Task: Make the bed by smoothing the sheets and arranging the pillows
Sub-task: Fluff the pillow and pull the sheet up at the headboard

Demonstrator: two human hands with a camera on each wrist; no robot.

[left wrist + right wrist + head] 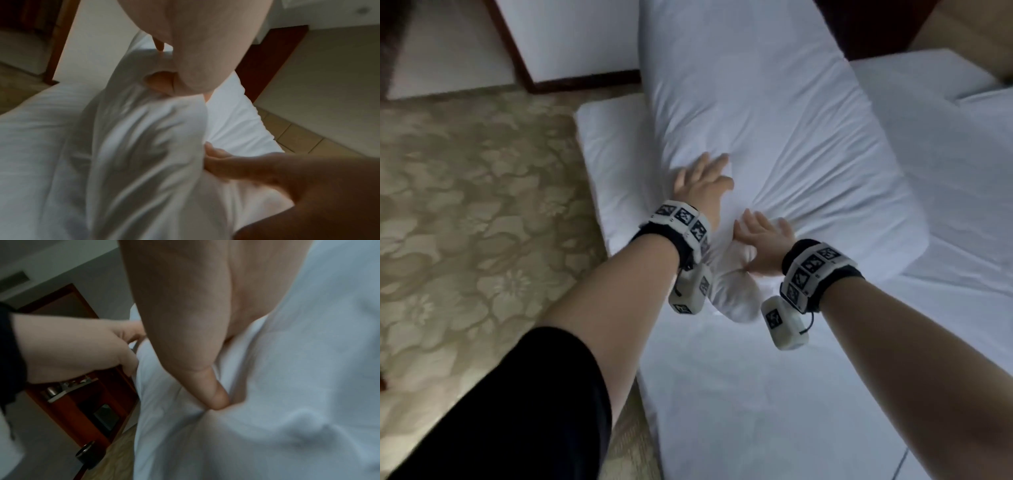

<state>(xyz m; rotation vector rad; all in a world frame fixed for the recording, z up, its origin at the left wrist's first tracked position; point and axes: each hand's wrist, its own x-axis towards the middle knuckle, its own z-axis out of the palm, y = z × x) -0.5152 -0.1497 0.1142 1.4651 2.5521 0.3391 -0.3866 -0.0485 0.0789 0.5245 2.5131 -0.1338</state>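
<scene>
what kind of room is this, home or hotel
Probably a hotel bedroom. A bed with plain white sheets and white pillows, a patterned floral carpet, and a dark wood shelf unit holding what looks like a kettle tray point that way.

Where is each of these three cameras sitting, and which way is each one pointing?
Head: worn on the head, looking down at the pillow on the bed; both forearms, left hand and right hand show.
Left wrist: looks along the left hand at the bunched pillow; the right hand shows too.
Right wrist: looks along the right hand pressing the pillow; the left hand shows.
Shared: all show both hands and the pillow.
</scene>
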